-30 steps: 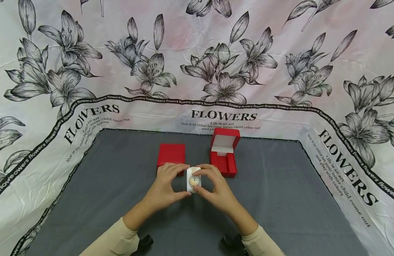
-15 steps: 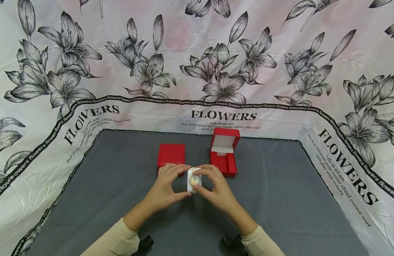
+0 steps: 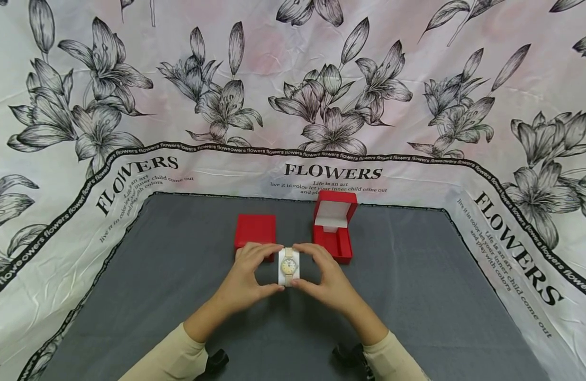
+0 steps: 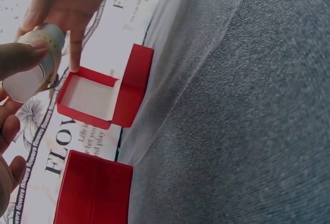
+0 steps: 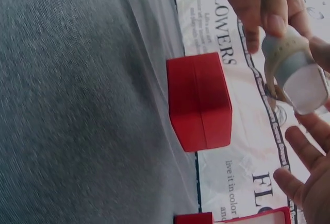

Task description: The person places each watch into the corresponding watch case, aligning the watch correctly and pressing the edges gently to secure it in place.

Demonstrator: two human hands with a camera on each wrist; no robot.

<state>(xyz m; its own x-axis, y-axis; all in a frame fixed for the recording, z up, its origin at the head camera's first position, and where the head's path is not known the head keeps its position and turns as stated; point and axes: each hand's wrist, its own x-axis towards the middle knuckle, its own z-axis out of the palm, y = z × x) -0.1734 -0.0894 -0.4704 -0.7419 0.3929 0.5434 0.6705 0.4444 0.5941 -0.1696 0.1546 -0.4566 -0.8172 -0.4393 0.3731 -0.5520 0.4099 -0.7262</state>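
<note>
A small wristwatch (image 3: 288, 265) with a round pale dial and a cream strap is wrapped round a white watch cushion (image 3: 281, 271). Both hands hold it up over the grey cloth, dial facing the head camera. My left hand (image 3: 240, 276) pinches the left side, fingers at the top and thumb at the bottom. On the right side, my right hand (image 3: 334, 278) grips it the same way. The left wrist view shows the cushion's round white end (image 4: 23, 86) and the strap looping round it. Behind the hands stand a closed red box (image 3: 255, 228) and an open red box (image 3: 324, 241).
The open box has a white-lined lid (image 3: 333, 213) tilted back and a red divided inside. Grey cloth (image 3: 416, 296) covers the table, bordered by a white flower-printed sheet (image 3: 216, 174) that rises behind. Dark wrist gear (image 3: 217, 362) sits by the left cuff.
The right hand's index finger and thumb have moved off the dial to the right edge of the cushion, so the whole watch face shows. The left hand and the boxes stay put.
</note>
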